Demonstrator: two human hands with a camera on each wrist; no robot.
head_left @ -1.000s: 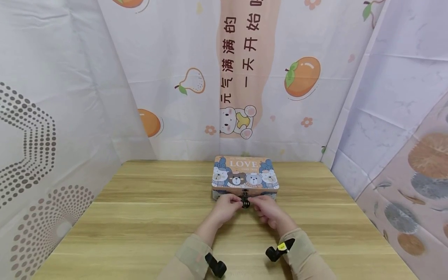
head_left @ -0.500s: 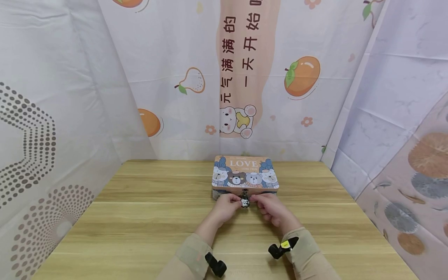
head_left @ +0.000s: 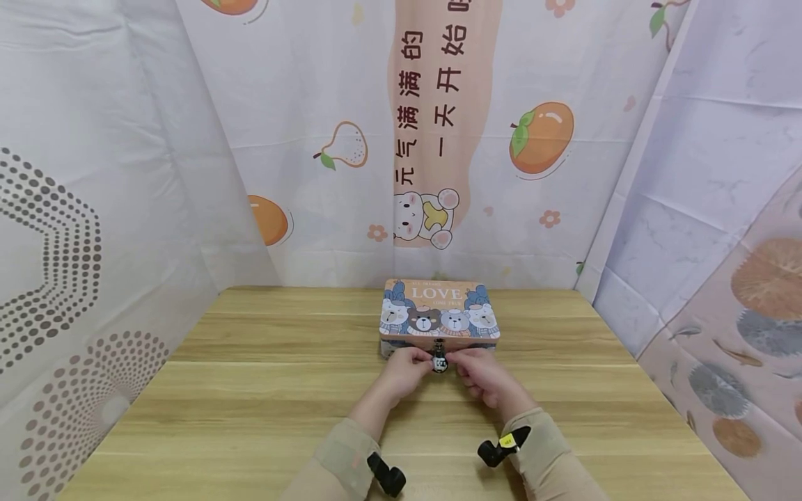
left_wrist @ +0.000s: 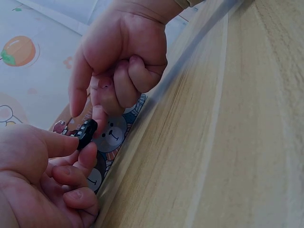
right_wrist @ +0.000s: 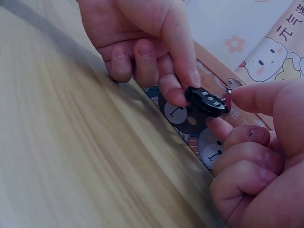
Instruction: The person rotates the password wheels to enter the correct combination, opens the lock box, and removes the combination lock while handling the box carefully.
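A small black combination padlock [head_left: 441,363] with light number dials hangs at the front clasp of a rectangular tin box [head_left: 438,309], whose lid is printed with bears and the word LOVE. My left hand [head_left: 402,372] pinches the padlock's body between thumb and index finger, as the right wrist view shows. From the other side, my right hand [head_left: 485,379] has its thumb and index finger about the padlock [left_wrist: 86,133] at its dials, the other fingers curled in. Exact contact of the right thumb is hard to tell. The box's lid is down.
The box stands near the back edge of a wood-grain table [head_left: 282,390]. Behind it hangs a white printed curtain [head_left: 301,209], with more cloth at both sides. Black wrist cameras [head_left: 386,475] sit on the beige sleeves [head_left: 347,452].
My right hand drew slightly away from the padlock, then came back to it. The padlock's dial face has tilted a little, while my left hand and the box stay in place.
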